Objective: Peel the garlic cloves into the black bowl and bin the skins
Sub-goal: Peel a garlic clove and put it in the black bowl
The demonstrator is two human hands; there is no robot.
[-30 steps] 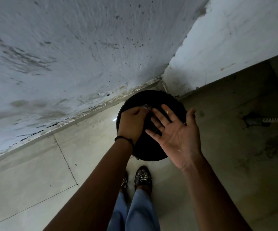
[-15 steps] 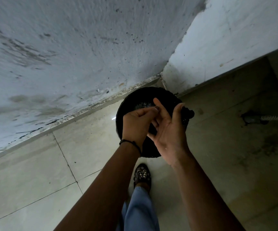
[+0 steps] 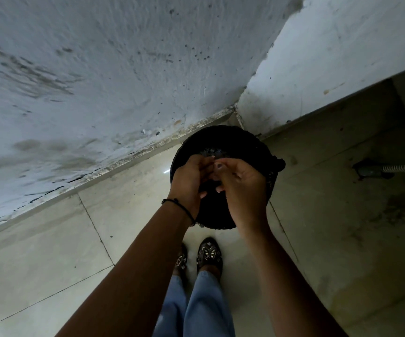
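Head: left hand (image 3: 188,182), right hand (image 3: 245,188) curled together over round black bin (image 3: 230,138); grip unclear.

No legible text, label, brand, number or sign anywhere in view, from upper left to lower right.

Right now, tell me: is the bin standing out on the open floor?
No, the black bin sits in the corner where the walls meet.
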